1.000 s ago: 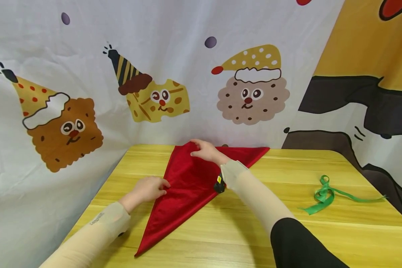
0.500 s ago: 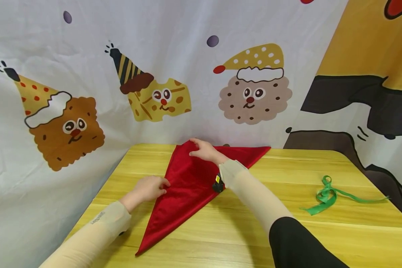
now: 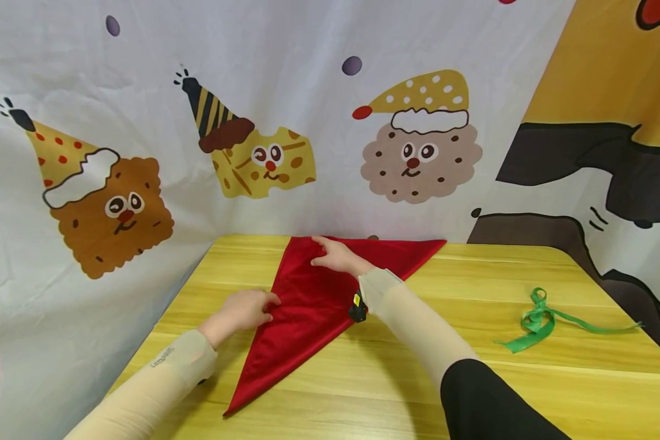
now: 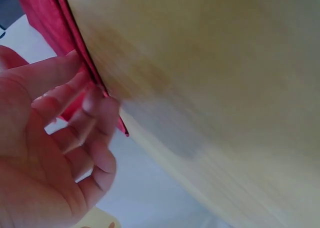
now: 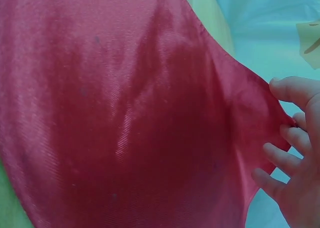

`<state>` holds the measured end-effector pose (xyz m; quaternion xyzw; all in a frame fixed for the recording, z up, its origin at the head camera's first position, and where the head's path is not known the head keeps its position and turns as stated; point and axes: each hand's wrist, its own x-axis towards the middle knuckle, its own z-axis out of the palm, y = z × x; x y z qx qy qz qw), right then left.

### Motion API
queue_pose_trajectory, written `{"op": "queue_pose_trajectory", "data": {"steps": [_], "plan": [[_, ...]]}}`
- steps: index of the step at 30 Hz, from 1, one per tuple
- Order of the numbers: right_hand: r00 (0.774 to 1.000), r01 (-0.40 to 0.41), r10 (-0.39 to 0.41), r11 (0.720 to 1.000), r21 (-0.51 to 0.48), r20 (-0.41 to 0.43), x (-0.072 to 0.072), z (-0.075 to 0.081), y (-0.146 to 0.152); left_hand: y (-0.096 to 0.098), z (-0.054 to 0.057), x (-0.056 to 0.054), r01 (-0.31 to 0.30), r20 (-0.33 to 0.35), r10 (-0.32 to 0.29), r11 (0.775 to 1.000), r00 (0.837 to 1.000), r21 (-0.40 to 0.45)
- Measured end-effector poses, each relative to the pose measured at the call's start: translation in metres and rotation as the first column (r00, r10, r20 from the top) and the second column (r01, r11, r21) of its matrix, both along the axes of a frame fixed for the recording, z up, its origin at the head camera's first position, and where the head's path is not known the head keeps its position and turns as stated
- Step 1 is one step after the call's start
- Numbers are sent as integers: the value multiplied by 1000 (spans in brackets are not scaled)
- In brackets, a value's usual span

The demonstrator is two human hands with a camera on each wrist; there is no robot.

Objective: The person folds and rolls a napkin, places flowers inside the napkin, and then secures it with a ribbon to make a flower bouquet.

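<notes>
Cloth [image 3: 302,321] touches left grip [image 3: 245,308] and, seemingly, right grip [image 3: 339,255].

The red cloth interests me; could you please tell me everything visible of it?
The red cloth is plain, with a satin-like sheen, lightly rumpled and lying as a sharp-tipped triangle, apparently folded, on the table. The left hand touches its left edge, the right hand its far edge.

From my head, one camera faces forward and down, far enough back to catch my left grip [image 3: 244,309], right grip [image 3: 339,256], the tabletop [image 3: 445,397] and the printed backdrop [image 3: 308,49]. The wrist cameras sit close: the left looks past its grip onto tabletop, the right mostly across the red cloth [image 3: 308,293]. All three views share that cloth.
</notes>
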<state>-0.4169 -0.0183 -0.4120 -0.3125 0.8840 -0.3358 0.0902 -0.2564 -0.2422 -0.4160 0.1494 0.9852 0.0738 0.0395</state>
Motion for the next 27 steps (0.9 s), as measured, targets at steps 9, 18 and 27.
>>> {"op": "queue_pose_trajectory", "data": {"steps": [9, 18, 27], "plan": [[1000, -13, 12, 999, 29, 23, 3, -8, -1, 0, 1, 2, -27, -2, 27, 999, 1000, -38], [999, -6, 5, 999, 34, 32, 5, -13, -2, 0, 0, 2, -49, 6, 49, 998, 999, -34], [999, -12, 10, 999, 53, 39, 6, -22, -5, 2, 1, 3, -73, 3, 73, 996, 997, -54]]}}
